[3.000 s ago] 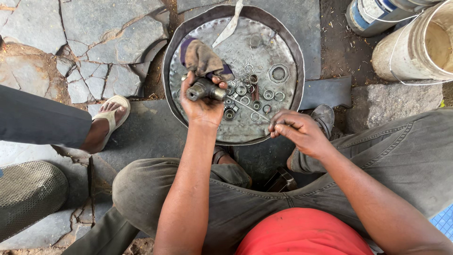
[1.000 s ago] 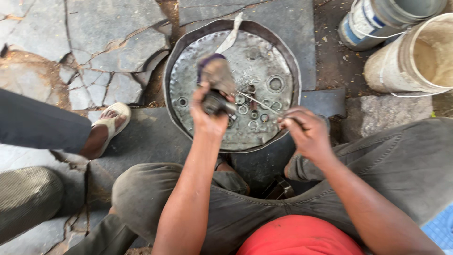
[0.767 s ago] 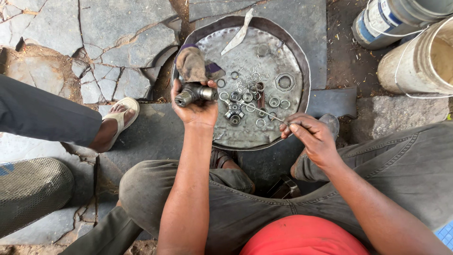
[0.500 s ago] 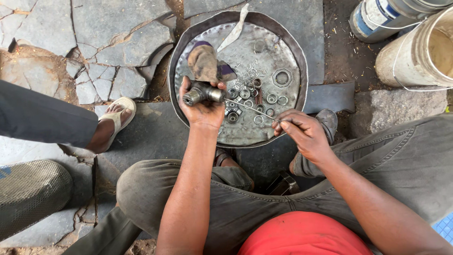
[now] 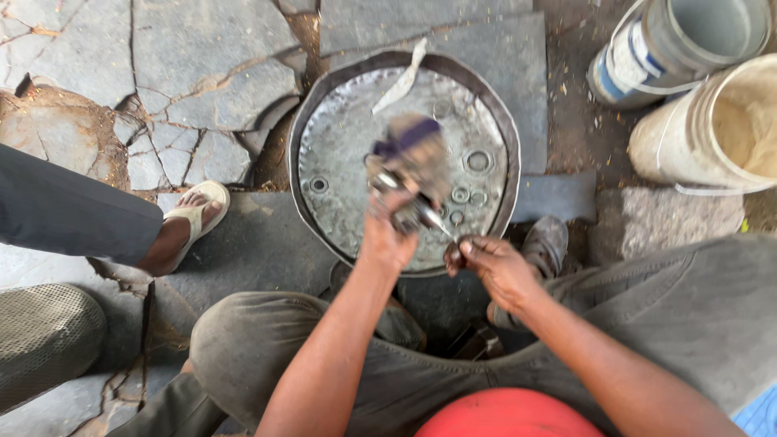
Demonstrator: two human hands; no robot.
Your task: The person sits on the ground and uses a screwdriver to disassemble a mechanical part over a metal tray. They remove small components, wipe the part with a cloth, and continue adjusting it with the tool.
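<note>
**Hands over a round metal pan of small parts**

The left hand [image 5: 387, 235] is closed around a dark metal part [image 5: 402, 202] with a dirty rag [image 5: 417, 154] bunched on top of it; both are blurred, so their exact shape is hard to tell. They hang over the near half of the round metal pan [image 5: 324, 105]. The right hand [image 5: 490, 263] sits just beside, at the pan's near rim, fingers pinched narrow on a thin metal pin [image 5: 441, 229] whose tip points toward the part.

On the pan floor lie several rings [image 5: 477, 160] and washers, most to the right of the rag, one alone on the left [image 5: 319, 184]. A pale strip [image 5: 402, 78] leans over the far rim.

To the right, well apart from the pan, stand a grey bucket [image 5: 688, 40] and a white bucket [image 5: 712, 129], touching or nearly so. On the left another person's sandalled foot [image 5: 190, 214] rests on the stone near the pan's edge, with a grey trouser leg [image 5: 73, 210] running off the frame.

The person's knees close in the near side of the pan. A shoe [image 5: 546, 243] lies just right of the right hand. Bare cracked stone slabs [image 5: 162, 65] spread beyond the pan to the far left, and a flat slab [image 5: 453, 28] lies behind it.
</note>
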